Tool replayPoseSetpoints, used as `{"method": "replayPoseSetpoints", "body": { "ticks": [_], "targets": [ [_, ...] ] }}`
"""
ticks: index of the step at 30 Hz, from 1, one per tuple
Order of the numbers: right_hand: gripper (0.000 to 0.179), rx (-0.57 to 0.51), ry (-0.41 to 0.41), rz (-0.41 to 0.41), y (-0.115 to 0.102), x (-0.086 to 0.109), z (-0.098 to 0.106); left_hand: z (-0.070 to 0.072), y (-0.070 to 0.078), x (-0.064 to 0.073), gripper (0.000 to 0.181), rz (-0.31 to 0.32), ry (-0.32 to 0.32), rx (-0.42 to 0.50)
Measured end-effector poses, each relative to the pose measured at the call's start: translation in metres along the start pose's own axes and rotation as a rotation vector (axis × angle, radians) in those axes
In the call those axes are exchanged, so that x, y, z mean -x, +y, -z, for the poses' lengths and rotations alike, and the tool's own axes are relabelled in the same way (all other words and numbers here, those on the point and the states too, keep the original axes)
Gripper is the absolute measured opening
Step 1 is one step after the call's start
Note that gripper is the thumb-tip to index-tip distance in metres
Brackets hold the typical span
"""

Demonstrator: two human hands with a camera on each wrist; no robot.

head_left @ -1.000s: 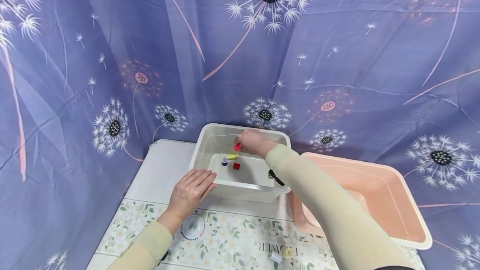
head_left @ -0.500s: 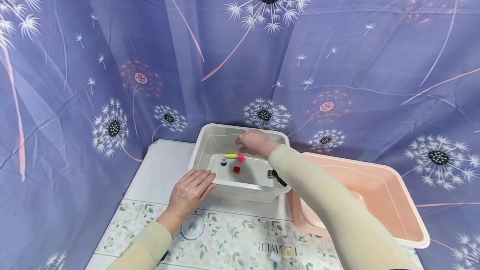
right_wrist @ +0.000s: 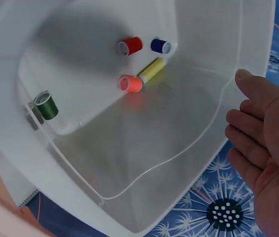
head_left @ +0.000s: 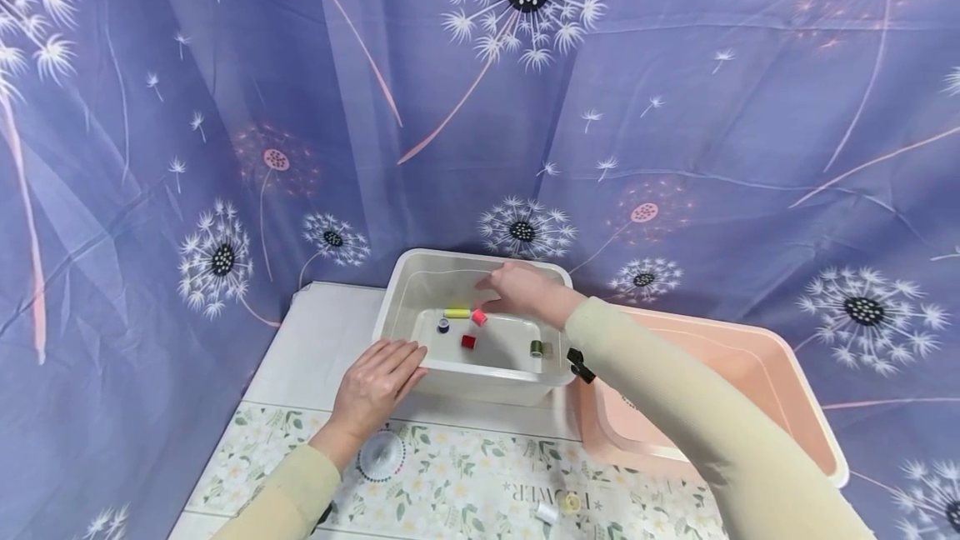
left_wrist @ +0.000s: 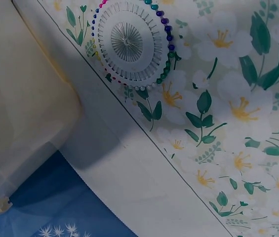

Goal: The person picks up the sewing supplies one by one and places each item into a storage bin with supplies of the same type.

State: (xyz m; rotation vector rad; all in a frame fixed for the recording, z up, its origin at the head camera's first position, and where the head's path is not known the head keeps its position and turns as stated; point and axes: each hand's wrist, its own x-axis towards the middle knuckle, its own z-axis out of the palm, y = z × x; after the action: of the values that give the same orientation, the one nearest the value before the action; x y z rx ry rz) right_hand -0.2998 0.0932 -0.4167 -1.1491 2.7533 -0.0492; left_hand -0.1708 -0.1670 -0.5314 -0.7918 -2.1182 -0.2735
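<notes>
Several thread spools lie inside the grey-white bin (head_left: 480, 375): a yellow spool (head_left: 457, 314), a coral-pink spool (head_left: 479, 317), a navy spool (head_left: 443, 326), a red spool (head_left: 468, 342) and, apart at the right, a green spool (head_left: 536, 348). My right hand (head_left: 521, 288) hovers over the bin's back right part, just beyond the coral-pink spool. In the right wrist view its fingers (right_wrist: 248, 140) are loosely extended and hold nothing. My left hand (head_left: 377, 386) rests its fingers on the bin's near left rim. The left wrist view barely shows that hand.
A peach bin (head_left: 750, 373) stands at the right, partly behind my right sleeve. On the floral cloth lie a round pin wheel (head_left: 381, 455), a white spool (head_left: 547, 512) and a pale yellow spool (head_left: 571, 502). A blue dandelion curtain (head_left: 450, 107) hangs behind.
My right hand has let go of the coral-pink spool, which now lies beside the yellow one, and has drawn slightly right with its fingers spread. My left hand stays on the rim.
</notes>
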Motion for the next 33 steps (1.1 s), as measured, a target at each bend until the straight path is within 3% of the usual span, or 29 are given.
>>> {"method": "replayPoseSetpoints", "body": {
  "ticks": [13, 24, 33],
  "targets": [
    [0.047, 0.023, 0.165, 0.066, -0.010, 0.043, 0.016, 0.000, 0.002, 0.001, 0.042, 0.024, -0.014, 0.010],
    [0.054, -0.020, 0.225, 0.108, -0.017, 0.085, 0.029, 0.001, 0.001, 0.001, 0.037, 0.022, -0.015, 0.024],
    [0.060, -0.016, 0.223, 0.092, -0.026, 0.116, 0.032, 0.001, 0.003, 0.002, 0.036, 0.030, -0.023, 0.031]
  ]
}}
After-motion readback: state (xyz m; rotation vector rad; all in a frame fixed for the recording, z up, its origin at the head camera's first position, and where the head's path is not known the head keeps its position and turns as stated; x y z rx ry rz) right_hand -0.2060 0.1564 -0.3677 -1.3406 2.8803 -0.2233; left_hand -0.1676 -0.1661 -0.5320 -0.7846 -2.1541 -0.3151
